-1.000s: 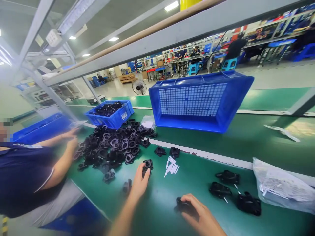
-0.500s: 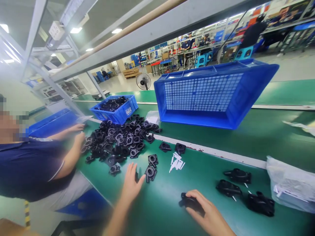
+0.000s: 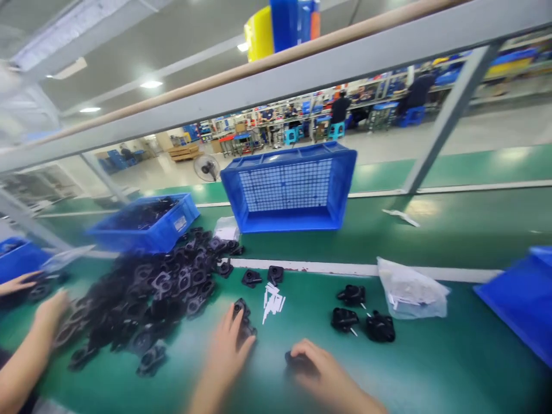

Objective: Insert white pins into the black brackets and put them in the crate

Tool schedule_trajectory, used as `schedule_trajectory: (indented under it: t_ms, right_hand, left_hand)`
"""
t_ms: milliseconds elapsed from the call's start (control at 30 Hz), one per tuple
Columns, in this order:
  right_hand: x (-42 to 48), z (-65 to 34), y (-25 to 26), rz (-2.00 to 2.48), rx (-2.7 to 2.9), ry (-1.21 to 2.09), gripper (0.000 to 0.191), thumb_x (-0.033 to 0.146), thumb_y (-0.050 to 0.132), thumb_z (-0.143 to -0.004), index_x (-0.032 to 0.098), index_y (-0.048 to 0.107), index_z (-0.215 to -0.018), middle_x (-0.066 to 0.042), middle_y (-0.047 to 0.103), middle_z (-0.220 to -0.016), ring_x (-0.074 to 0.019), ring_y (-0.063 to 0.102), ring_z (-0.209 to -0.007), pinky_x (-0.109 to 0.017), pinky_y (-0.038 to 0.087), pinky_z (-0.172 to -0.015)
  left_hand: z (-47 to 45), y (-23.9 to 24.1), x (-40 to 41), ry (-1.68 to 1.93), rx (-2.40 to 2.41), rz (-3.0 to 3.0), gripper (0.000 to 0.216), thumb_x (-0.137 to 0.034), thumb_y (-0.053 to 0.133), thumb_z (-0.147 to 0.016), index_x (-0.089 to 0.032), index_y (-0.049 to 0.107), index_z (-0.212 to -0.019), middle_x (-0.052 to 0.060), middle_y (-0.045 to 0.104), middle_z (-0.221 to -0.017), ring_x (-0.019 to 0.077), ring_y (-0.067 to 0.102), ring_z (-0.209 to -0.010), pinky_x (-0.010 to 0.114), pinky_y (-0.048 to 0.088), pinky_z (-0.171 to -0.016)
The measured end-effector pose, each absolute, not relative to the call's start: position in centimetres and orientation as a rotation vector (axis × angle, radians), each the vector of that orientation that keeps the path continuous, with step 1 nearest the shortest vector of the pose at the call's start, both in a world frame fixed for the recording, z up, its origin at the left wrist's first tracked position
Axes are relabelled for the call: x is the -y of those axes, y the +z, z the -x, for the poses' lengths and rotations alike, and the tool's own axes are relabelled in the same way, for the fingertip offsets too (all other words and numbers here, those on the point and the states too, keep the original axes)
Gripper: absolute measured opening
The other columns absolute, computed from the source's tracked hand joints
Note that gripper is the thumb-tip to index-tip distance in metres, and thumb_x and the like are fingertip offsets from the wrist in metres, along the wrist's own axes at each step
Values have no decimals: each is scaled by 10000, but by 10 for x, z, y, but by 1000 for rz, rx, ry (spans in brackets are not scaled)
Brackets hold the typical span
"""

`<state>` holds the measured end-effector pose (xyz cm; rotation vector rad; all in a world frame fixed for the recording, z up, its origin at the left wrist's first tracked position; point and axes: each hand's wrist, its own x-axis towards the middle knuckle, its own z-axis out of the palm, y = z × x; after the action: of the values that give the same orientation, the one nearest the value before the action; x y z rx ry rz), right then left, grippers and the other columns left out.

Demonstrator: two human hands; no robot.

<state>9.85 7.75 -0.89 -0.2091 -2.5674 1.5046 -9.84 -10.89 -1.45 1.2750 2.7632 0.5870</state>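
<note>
My left hand (image 3: pixel 228 348) is blurred, its fingers and thumb curved round a black plastic housing (image 3: pixel 246 329) low on the green table. Another housing lies against its fingertips, partly covered. To the right, my right hand (image 3: pixel 321 371) grips a dark plastic housing (image 3: pixel 295 361), mostly hidden under the fingers. Between and beyond my hands is a small heap of short white sticks (image 3: pixel 273 301). Two single housings, one of them a square-cornered housing (image 3: pixel 275 274), lie behind the sticks. Right of these sit three black assemblies (image 3: pixel 344 319), two with a white stick poking out.
A big pile of black housings (image 3: pixel 150 305) covers the left, by a filled blue crate (image 3: pixel 172 230). A blue crate (image 3: pixel 293 221) stands on its side behind. At right are a plastic bag (image 3: pixel 414 296) and blue bin (image 3: pixel 521 310). A co-worker's hand (image 3: pixel 52 310) reaches in at left.
My view has swung right, bringing the blue bin in. My left hand has moved from beside the two housings onto them. My right hand still holds its housing.
</note>
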Motion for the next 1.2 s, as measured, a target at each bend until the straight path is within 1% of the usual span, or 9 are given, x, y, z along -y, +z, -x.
schedule_trajectory:
  t_ms: [167, 300, 433, 567, 667, 733, 833, 1000, 1200]
  right_hand:
    - [-75, -102, -7, 236, 2517, 1474, 289, 170, 604, -711, 242, 569, -989, -5, 612, -959, -162, 580, -880, -253, 432, -795]
    - [-76, -103, -8, 205, 2524, 1458, 316, 202, 633, -715, 242, 564, -1021, -7, 615, -979, -161, 583, -883, -246, 441, -776]
    - [-77, -104, -9, 181, 2519, 1466, 304, 233, 637, -729, 241, 565, -1024, -11, 615, -976, -163, 583, -873, -249, 444, -763]
    - [-79, -103, -11, 160, 2496, 1483, 292, 220, 635, -723, 243, 569, -1007, -5, 612, -944, -154, 577, -836, -244, 442, -743]
    - [-79, -102, -13, 146, 2485, 1490, 288, 206, 624, -729, 247, 564, -1008, -2, 611, -949, -151, 575, -843, -243, 439, -748]
    - [-80, -101, -14, 143, 2478, 1494, 287, 203, 626, -726, 248, 563, -1003, 0, 612, -950, -151, 576, -849, -243, 439, -756]
    - [-80, -101, -14, 146, 2467, 1501, 284, 211, 635, -723, 249, 567, -996, 0, 616, -955, -153, 583, -857, -245, 442, -766]
    - [-80, -103, -12, 153, 2458, 1516, 286, 223, 641, -720, 258, 571, -995, 6, 624, -959, -155, 591, -862, -243, 447, -765]
    - [-79, -104, -3, 169, 2473, 1520, 262, 223, 623, -741, 253, 569, -996, -1, 618, -964, -158, 584, -864, -250, 439, -765]
  left_hand:
    - [105, -15, 105, 754, -2709, -1323, 463, -463, 438, -861, -199, 533, -1229, 139, 456, -1372, 302, 416, -1270, 511, 370, -1045]
    - [126, 0, 86, 799, -2739, -1376, 440, -469, 441, -858, -155, 584, -1130, 173, 472, -1325, 320, 417, -1250, 537, 354, -1048]
    - [139, 16, 52, 815, -2738, -1518, 444, -460, 437, -873, -184, 519, -1210, 144, 407, -1386, 305, 349, -1304, 521, 330, -1067]
    - [144, 20, 9, 534, -2579, -1712, 492, -427, 372, -912, -193, 401, -1344, 148, 264, -1486, 314, 182, -1382, 534, 234, -1100]
    - [149, 14, -16, 399, -2447, -1760, 486, -435, 353, -920, -290, 342, -1384, 77, 188, -1530, 280, 98, -1406, 492, 209, -1112]
    - [155, 10, -24, 336, -2392, -1745, 473, -459, 370, -911, -345, 356, -1370, 43, 230, -1521, 263, 126, -1403, 469, 198, -1117]
    - [168, 6, -21, 250, -2401, -1632, 488, -492, 354, -907, -359, 336, -1376, 66, 276, -1502, 289, 196, -1384, 534, 161, -1106]
    - [186, 9, 5, 195, -2519, -1400, 536, -477, 259, -929, -259, 261, -1419, 156, 210, -1511, 303, 177, -1387, 576, 136, -1090]
    - [167, 8, 37, 201, -2548, -1249, 586, -539, 271, -905, -282, 216, -1429, 146, 137, -1528, 301, 137, -1396, 608, 60, -1083]
